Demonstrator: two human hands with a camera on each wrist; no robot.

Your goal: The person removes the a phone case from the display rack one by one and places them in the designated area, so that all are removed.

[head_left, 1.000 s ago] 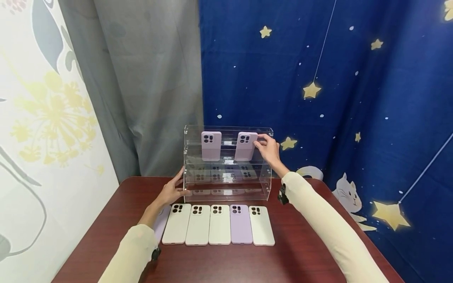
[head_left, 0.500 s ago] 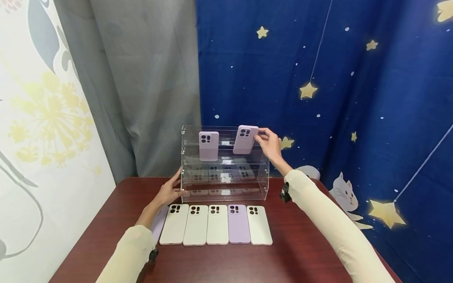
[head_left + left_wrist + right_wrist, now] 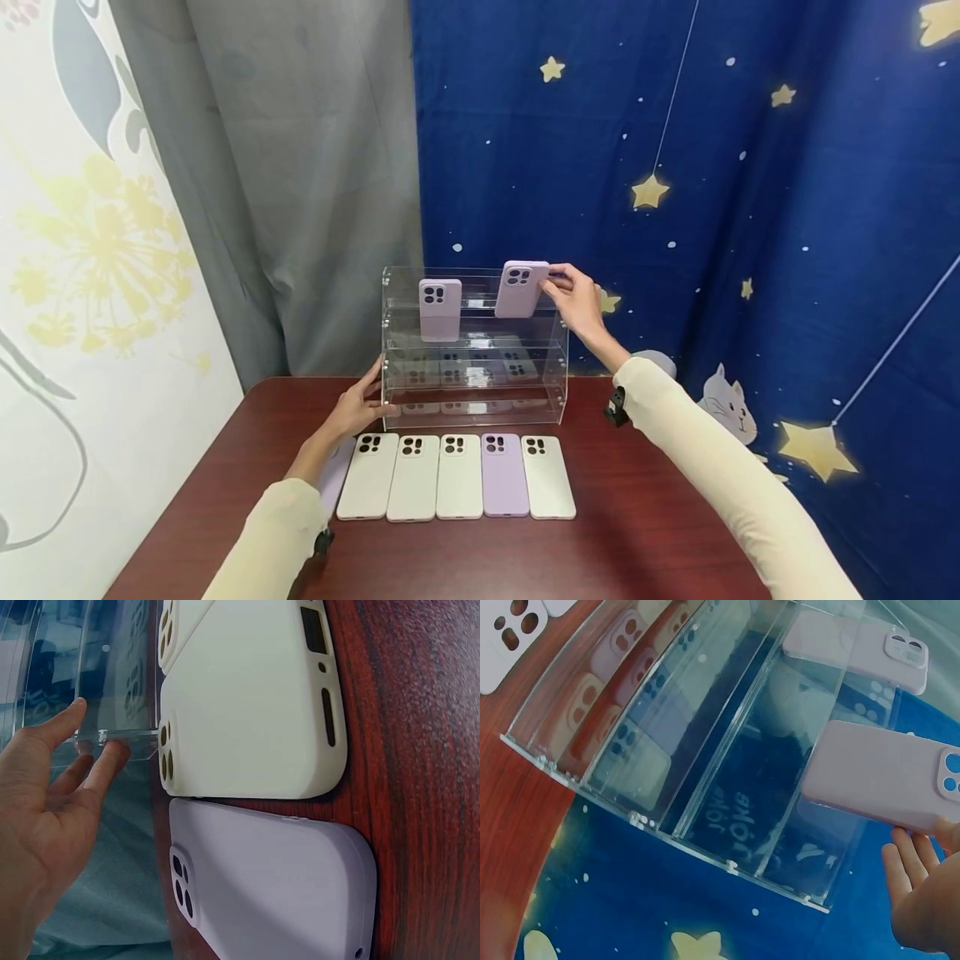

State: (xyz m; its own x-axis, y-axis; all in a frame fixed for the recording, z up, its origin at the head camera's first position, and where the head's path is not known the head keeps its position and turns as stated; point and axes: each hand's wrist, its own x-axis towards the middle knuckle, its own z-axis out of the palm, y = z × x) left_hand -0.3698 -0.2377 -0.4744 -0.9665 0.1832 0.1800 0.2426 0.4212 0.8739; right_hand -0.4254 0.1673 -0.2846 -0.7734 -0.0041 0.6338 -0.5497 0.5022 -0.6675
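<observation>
A clear acrylic tiered display rack (image 3: pixel 480 379) stands on the table. My right hand (image 3: pixel 579 302) pinches the right edge of a lilac phone case (image 3: pixel 520 292), upright and slightly tilted, in front of the rack's upper right; in the right wrist view its camera holes show blue behind. Another lilac phone case (image 3: pixel 439 312) leans upright on an upper tier, to the left. My left hand (image 3: pixel 358 410) holds the rack's left side panel, thumb and fingers at its edge in the left wrist view. White phone cases (image 3: pixel 459 479) lie in a row before the rack.
In the same row are a lilac case (image 3: pixel 505 477) second from the right and another lilac case (image 3: pixel 337 475) at the left end, partly behind my left wrist. The dark red table (image 3: pixel 630 533) ends at curtains (image 3: pixel 360 167) behind the rack.
My right hand has lifted the lilac phone case up from its tier. The left hand stays at the rack's left side; the other case on the rack has not moved.
</observation>
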